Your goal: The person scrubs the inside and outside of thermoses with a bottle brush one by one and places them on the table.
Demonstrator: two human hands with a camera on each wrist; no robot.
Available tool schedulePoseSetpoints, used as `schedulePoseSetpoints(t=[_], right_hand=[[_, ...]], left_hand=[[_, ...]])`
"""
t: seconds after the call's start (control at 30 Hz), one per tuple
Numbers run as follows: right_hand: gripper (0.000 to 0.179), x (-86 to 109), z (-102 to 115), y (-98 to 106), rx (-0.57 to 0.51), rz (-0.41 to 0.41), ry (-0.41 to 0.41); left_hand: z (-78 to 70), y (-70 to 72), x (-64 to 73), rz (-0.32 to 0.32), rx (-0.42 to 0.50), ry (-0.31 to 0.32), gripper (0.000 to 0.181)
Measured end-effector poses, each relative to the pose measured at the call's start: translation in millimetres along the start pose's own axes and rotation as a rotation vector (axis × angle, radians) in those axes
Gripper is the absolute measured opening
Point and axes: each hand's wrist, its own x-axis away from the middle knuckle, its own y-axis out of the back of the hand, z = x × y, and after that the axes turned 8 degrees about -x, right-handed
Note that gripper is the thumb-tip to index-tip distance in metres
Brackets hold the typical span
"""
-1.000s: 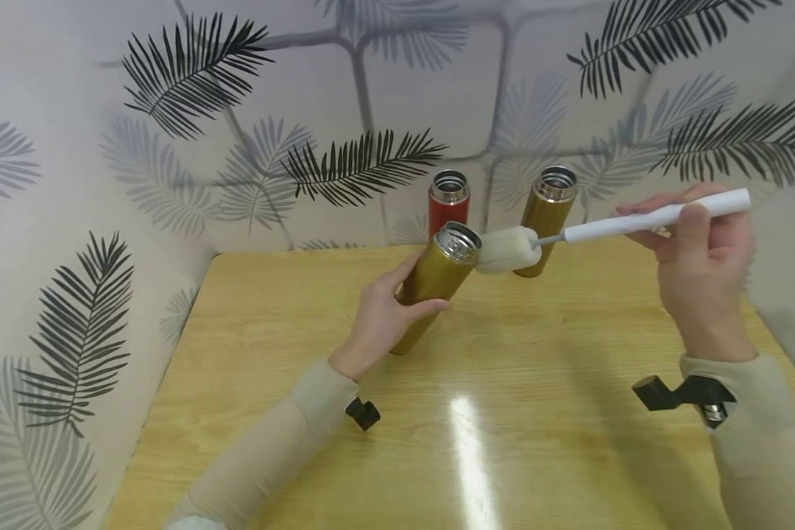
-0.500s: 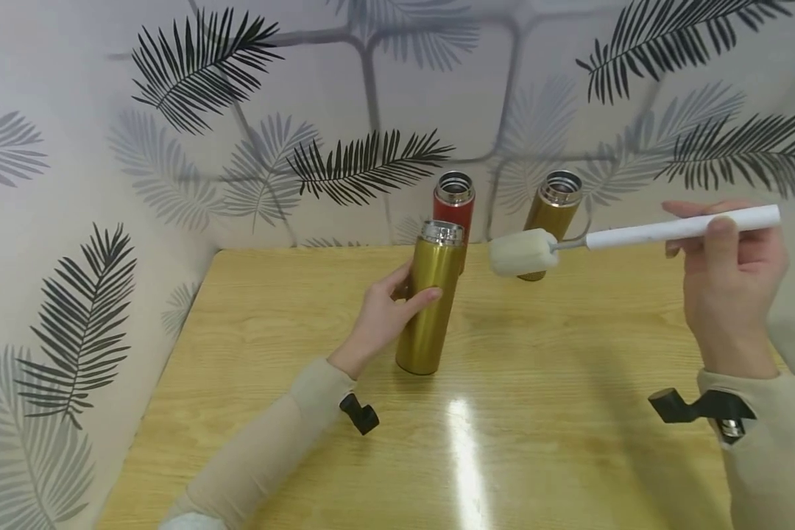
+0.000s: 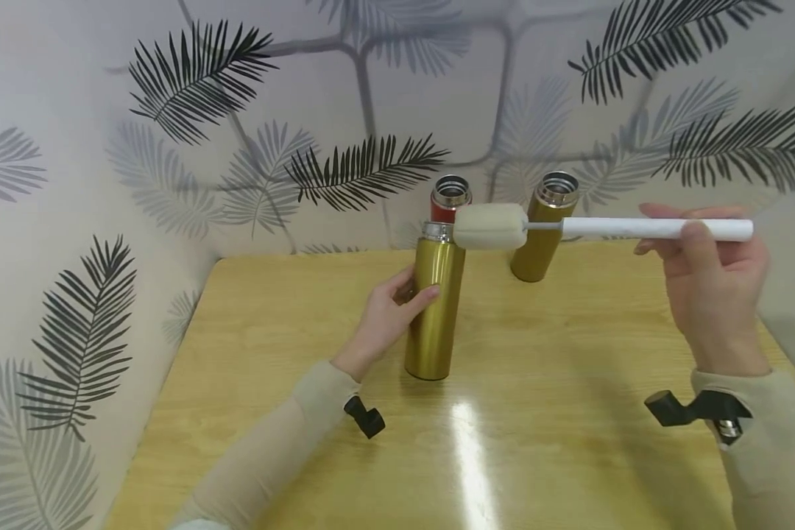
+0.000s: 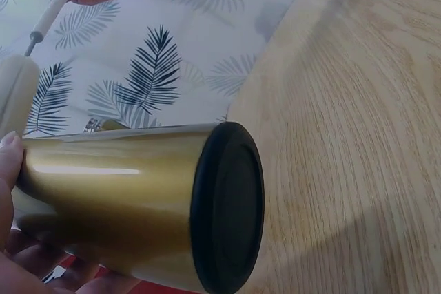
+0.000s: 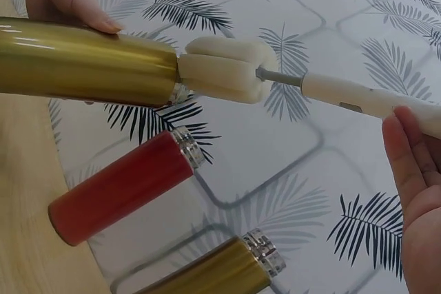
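My left hand (image 3: 391, 316) grips a gold thermos flask (image 3: 433, 313) around its body. The flask is nearly upright in the head view, its steel neck at the top with no lid on it. Its black base (image 4: 231, 204) faces the left wrist camera, raised off the table. My right hand (image 3: 715, 272) holds a bottle brush by its white handle (image 3: 659, 229), between thumb and fingers. The brush's cream sponge head (image 3: 490, 227) lies level right at the flask's mouth, overlapping the neck's edge. In the right wrist view the sponge head (image 5: 227, 70) hides part of the neck.
Behind the held flask stands a red thermos flask (image 5: 127, 187), lidless and partly hidden in the head view. A second gold flask (image 3: 536, 250), also lidless, stands to its right near the back edge. The wooden table (image 3: 271, 324) meets a leaf-patterned wall (image 3: 238, 199).
The held flask has gone from leaning right to nearly upright. The brush first drew away to the right, then came back left and up to the flask's mouth, its handle now level.
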Motion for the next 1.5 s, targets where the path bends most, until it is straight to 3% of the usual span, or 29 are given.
schedulePoseSetpoints(t=[0.13,0.23,0.37,0.53,0.73,0.8,0.97,1.13,1.3,1.5], right_hand=[[0.005,5.7,-3,5,-0.047,0.020,-0.101],[0.012,11.6,-3,11,0.046,0.050,-0.188],[0.014,16.1,0,20,0.344,0.103,-0.274],[0.016,14.6,0,29,0.630,0.201,-0.296],[0.030,12.0,-3,38,1.223,0.385,-0.242],[0.035,12.8,-5,42,1.326,0.445,-0.188],[0.040,16.5,-13,51,1.368,0.574,-0.095],[0.026,16.2,-20,55,1.367,0.712,-0.020],[0.026,15.1,-24,54,1.428,0.751,-0.029],[0.029,14.6,-32,57,1.361,0.796,-0.048]], left_hand=[[2.4,-0.9,0.6,0.006,0.076,0.034,0.063],[2.3,1.1,0.1,0.002,0.157,0.087,0.063],[2.7,4.6,-2.3,-0.005,0.250,0.133,0.063],[4.5,7.6,-5.4,-0.003,0.285,0.144,0.064],[3.4,9.9,-7.6,-0.012,0.306,0.145,0.064],[3.0,9.7,-7.5,-0.003,0.301,0.139,0.063],[1.8,7.0,-5.5,0.041,0.284,0.143,0.063],[0.9,3.1,-4.3,0.052,0.296,0.137,0.061],[1.0,0.7,-6.1,0.077,0.314,0.121,0.058],[2.6,-0.8,-9.6,0.109,0.352,0.109,0.057]])
